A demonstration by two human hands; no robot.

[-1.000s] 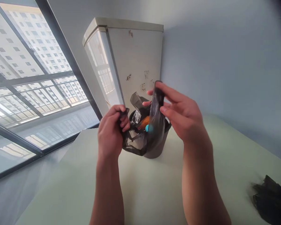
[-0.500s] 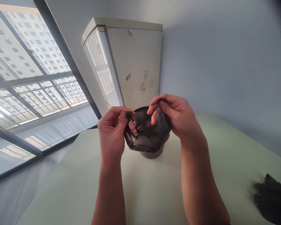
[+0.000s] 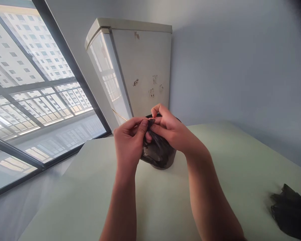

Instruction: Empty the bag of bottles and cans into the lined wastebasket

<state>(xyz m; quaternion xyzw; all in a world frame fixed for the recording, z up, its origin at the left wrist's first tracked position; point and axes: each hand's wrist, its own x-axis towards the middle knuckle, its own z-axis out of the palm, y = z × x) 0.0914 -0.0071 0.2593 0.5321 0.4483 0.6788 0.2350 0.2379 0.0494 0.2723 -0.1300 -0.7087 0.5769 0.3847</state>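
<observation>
A black plastic garbage bag (image 3: 158,147) hangs over the near rim of a dark trash can (image 3: 165,164) that stands upright on the table. My left hand (image 3: 130,139) pinches a gathered edge of the bag between thumb and fingers. Against it, my right hand (image 3: 172,129) is closed on the same bunched plastic, and the fingertips of both hands meet above the can. Much of the can's opening is hidden behind my hands.
The pale green table (image 3: 82,187) spreads around the can. Another black plastic bag (image 3: 291,212) lies crumpled at the right edge. Behind stands a worn white refrigerator (image 3: 145,63) by the wall, with a large window (image 3: 40,83) at the left.
My right hand has moved left and my left hand slightly right, so they now meet. The bag's edge, stretched between them before, is now bunched together.
</observation>
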